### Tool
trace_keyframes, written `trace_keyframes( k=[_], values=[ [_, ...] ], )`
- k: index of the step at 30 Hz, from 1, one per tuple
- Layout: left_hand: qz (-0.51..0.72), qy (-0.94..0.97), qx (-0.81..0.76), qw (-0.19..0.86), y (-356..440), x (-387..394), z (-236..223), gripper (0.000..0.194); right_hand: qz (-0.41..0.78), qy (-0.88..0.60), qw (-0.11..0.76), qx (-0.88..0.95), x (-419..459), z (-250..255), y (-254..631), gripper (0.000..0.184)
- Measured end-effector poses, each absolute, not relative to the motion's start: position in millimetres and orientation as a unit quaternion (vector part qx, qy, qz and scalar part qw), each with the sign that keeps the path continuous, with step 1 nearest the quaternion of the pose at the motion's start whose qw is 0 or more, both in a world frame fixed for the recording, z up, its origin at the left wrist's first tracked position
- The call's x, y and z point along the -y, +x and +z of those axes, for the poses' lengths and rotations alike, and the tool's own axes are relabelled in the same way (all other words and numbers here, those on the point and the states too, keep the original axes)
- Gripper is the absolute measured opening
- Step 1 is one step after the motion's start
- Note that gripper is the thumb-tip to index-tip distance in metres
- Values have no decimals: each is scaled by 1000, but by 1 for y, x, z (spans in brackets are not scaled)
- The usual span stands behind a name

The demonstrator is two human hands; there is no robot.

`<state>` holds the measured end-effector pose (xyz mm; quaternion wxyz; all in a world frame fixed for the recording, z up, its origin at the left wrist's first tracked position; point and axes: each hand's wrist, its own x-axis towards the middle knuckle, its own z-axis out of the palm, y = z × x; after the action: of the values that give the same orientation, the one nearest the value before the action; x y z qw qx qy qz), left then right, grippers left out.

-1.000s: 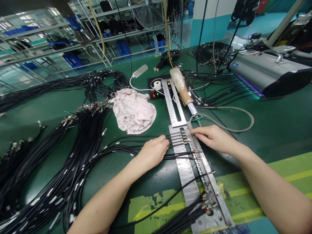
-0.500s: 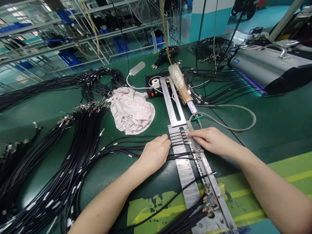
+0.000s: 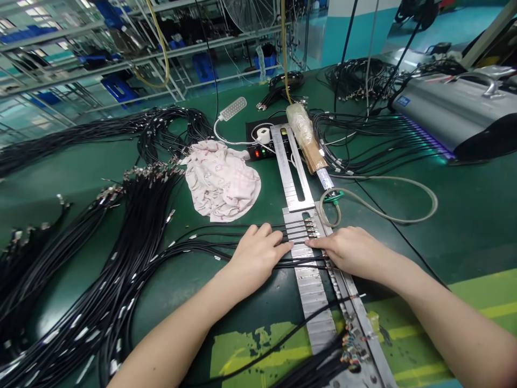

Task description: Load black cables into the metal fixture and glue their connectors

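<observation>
My left hand (image 3: pixel 258 253) lies flat with fingers stretched over several black cables (image 3: pixel 226 242) that run onto a slotted metal jig (image 3: pixel 311 280). My right hand (image 3: pixel 349 250) rests palm down on the jig's right rail, fingertips touching the cables' metal ends (image 3: pixel 310 229). Neither hand grips anything. A further bunch of cable ends (image 3: pixel 347 350) sits lower on the jig.
A big bundle of black cables (image 3: pixel 100 269) covers the green table (image 3: pixel 464 215) at left. A white cloth (image 3: pixel 222 180), a power strip (image 3: pixel 262 148), a wrapped soldering tool (image 3: pixel 309 140) with grey cord (image 3: pixel 404 188) and a grey machine (image 3: pixel 456 113) lie behind.
Both hands slid a little nearer along the jig; my left fingers stretched out flat over the cables, and my right hand drew left onto the cable ends.
</observation>
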<state>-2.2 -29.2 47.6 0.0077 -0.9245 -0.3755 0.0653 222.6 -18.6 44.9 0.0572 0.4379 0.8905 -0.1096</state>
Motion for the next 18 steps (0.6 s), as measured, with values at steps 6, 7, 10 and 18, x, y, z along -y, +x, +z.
trace_keyframes(
  k=[6,7,10,18],
  values=[
    [63,-924,377,31,1,37,49,33,-146,461,52,-874,13,47,218,42],
    [58,-924,377,34,2,37,49,32,-152,465,51,-871,14,46,218,42],
    [42,-926,374,38,7,38,46,21,-176,477,29,-861,13,42,221,42],
    [76,-911,405,-34,17,43,35,24,-338,435,-101,-828,3,37,237,40]
  ],
)
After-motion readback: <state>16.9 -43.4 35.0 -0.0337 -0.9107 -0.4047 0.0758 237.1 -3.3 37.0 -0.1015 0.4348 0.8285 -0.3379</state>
